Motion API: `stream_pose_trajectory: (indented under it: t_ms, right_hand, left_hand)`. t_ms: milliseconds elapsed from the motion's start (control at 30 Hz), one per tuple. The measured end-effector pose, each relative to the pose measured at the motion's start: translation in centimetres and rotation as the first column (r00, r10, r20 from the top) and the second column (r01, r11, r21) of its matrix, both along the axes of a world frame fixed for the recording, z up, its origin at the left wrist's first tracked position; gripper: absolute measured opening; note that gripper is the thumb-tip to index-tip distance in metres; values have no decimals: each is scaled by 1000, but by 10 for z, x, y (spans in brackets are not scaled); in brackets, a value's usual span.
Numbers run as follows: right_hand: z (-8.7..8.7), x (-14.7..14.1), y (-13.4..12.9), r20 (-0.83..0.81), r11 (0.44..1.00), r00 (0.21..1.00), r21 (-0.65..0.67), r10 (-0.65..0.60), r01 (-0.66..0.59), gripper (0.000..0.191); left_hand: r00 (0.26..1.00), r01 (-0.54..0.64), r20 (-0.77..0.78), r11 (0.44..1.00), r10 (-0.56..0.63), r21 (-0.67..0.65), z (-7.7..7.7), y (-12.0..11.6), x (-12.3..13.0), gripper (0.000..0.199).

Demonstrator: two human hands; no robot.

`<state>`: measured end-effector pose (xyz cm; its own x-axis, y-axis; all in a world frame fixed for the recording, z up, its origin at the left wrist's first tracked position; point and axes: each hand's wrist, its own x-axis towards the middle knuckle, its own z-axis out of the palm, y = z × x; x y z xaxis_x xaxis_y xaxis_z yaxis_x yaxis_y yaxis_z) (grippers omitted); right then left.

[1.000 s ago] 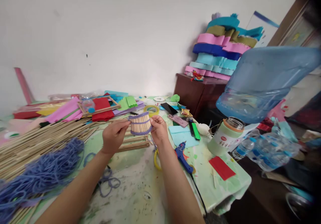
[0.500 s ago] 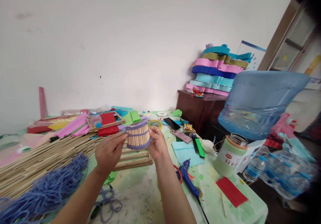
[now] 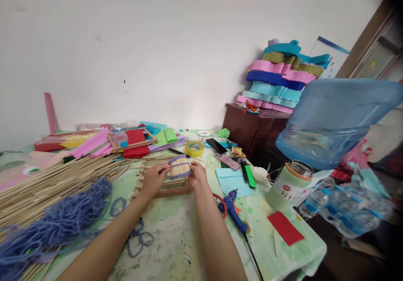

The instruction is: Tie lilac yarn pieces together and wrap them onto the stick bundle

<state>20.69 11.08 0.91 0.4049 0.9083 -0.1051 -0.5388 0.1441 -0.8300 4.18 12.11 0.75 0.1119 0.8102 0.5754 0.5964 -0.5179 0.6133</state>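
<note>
A small panel of short sticks (image 3: 179, 167), edged and crossed with purple yarn, is held up between both hands. My left hand (image 3: 155, 180) pinches its left end, fingers closed. At the right end, my right hand (image 3: 197, 175) grips the edge with thumb and fingers. Below and behind the panel lies a frame of thin wooden sticks (image 3: 141, 176) on the table, partly covered by the hands. A roll of yellow tape (image 3: 194, 148) sits just beyond the panel.
Long sticks (image 3: 63, 180) and blue-purple yarn (image 3: 72, 214) cover the left. On the right are a blue glue gun (image 3: 234, 214), red-handled scissors (image 3: 223, 205), a phone (image 3: 227, 161), a green jar (image 3: 286, 186), red paper (image 3: 285, 228) and a big water bottle (image 3: 333, 121).
Both hands have moved the stick panel farther away, over the stick frame, and it looks smaller and flatter. The view has shifted a little, and the yellow tape is now more exposed.
</note>
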Motion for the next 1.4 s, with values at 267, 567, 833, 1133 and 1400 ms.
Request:
stream_pose_trajectory:
  t_ms: [267,567,833,1133,1400]
  right_hand:
    - [-20,1,4,405,979,912,-146,-71,142,9]
    - [-6,-1,-14,838,946,519,-12,-168,325,12]
    - [34,-13,-26,863,951,411,226,-295,209,16]
    - [46,-26,-49,944,992,310,125,-110,-31,20]
    - [12,-59,-107,820,903,465,-135,333,-408,12]
  left_hand:
    - [998,52,-36,992,-57,-111,-13,4,0,24]
    - [994,74,-68,973,-91,-217,-3,5,-4,25]
    - [934,350,122,789,-336,-504,27,-35,-11,22]
    - [456,766,853,375,254,-522,16,-95,-23,16]
    - [425,705,865,503,265,-500,-2,-110,-42,22]
